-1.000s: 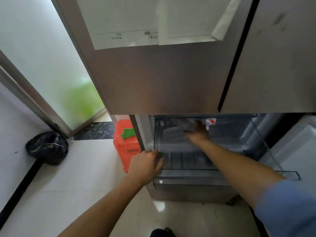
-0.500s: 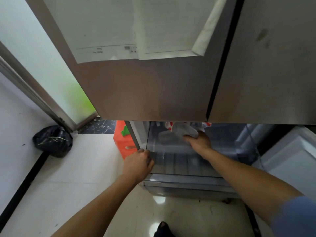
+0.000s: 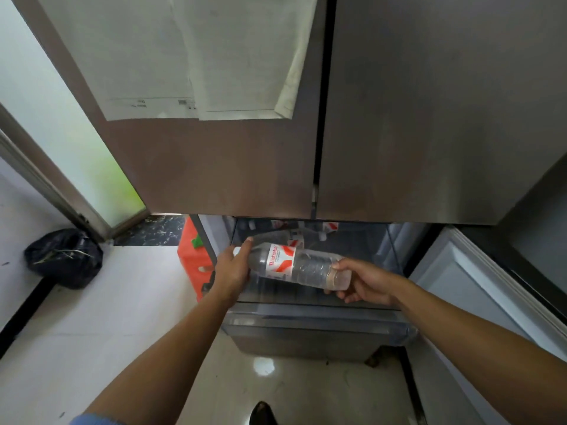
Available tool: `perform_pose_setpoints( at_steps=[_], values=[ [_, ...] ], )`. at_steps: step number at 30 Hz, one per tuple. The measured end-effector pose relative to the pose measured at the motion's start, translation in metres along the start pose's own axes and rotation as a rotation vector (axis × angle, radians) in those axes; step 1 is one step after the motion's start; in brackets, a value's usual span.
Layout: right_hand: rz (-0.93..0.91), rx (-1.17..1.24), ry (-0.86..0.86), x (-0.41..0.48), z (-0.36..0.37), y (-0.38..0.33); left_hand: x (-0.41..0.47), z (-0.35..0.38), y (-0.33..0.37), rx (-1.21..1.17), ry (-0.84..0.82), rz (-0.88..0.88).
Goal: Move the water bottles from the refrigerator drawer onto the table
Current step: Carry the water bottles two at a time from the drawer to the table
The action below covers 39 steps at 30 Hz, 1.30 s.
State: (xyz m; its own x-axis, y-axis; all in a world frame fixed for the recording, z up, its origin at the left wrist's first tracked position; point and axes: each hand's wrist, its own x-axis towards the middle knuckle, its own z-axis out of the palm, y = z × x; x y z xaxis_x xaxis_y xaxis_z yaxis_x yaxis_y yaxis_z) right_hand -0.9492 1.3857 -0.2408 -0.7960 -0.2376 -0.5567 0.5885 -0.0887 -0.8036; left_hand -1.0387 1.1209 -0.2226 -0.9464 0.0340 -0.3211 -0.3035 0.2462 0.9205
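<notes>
A clear water bottle [image 3: 302, 265] with a red-and-white label lies sideways in the air above the open refrigerator drawer [image 3: 310, 320]. My right hand [image 3: 362, 282] grips its bottom end. My left hand [image 3: 233, 266] wraps around its neck end at the left. Deeper in the drawer, under the closed upper doors, several more bottles [image 3: 294, 233] with the same red labels lie partly hidden. No table is in view.
The closed refrigerator doors [image 3: 245, 133] hang right above the drawer, with papers stuck on. An orange stool [image 3: 194, 262] stands left of the drawer. A black bag [image 3: 64, 256] sits by the left wall. An opened white drawer front [image 3: 478, 286] is at the right.
My right hand has pulled a bottle out from the back of the drawer. My left hand has left the drawer's rim and taken the bottle's neck end.
</notes>
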Motion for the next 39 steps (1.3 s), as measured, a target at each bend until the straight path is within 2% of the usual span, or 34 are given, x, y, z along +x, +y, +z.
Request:
perform_pose_setpoints(
  at_steps=[3,7,9,12,13,15,16,18,22,26,29,31,33,36,39],
  values=[
    [0.056,0.017,-0.049,0.008,0.003,-0.001,-0.007,-0.011,0.012,-0.002,0.072,0.096],
    [0.087,-0.055,-0.052,0.039,0.024,-0.009,-0.018,-0.028,0.032,0.139,0.218,0.249],
    [0.089,-0.105,0.036,0.065,0.037,-0.016,-0.023,-0.040,0.039,0.180,0.279,0.289],
    [0.092,-0.106,0.352,0.115,0.050,-0.019,-0.028,-0.058,0.046,0.259,0.333,0.343],
    [0.071,-0.213,0.494,0.132,0.050,-0.016,-0.029,-0.063,0.047,0.301,0.344,0.357],
    [0.037,-0.657,0.709,0.157,0.044,-0.010,-0.031,-0.074,0.048,0.380,0.353,0.385],
    [0.006,-0.861,0.774,0.166,0.039,-0.008,-0.031,-0.078,0.048,0.412,0.349,0.393],
    [-0.010,-1.003,0.844,0.182,0.026,-0.007,-0.030,-0.085,0.045,0.464,0.338,0.396],
    [0.076,-1.077,0.820,0.197,0.003,-0.006,-0.023,-0.091,0.038,0.495,0.301,0.388],
    [0.112,-1.321,0.869,0.195,-0.007,0.001,-0.010,-0.090,0.029,0.520,0.270,0.384],
    [0.199,-1.400,0.845,0.185,-0.006,-0.002,-0.001,-0.087,0.021,0.559,0.248,0.384],
    [0.249,-1.396,0.808,0.177,-0.007,0.006,0.002,-0.085,0.014,0.584,0.237,0.390],
    [0.194,-1.379,0.729,0.167,-0.012,0.021,0.000,-0.082,0.011,0.589,0.226,0.391],
    [0.089,-1.164,0.574,0.144,-0.010,0.033,-0.008,-0.075,0.014,0.586,0.208,0.405],
    [0.015,-1.074,0.567,0.120,0.003,0.028,-0.019,-0.066,0.020,0.606,0.196,0.414]
  ],
)
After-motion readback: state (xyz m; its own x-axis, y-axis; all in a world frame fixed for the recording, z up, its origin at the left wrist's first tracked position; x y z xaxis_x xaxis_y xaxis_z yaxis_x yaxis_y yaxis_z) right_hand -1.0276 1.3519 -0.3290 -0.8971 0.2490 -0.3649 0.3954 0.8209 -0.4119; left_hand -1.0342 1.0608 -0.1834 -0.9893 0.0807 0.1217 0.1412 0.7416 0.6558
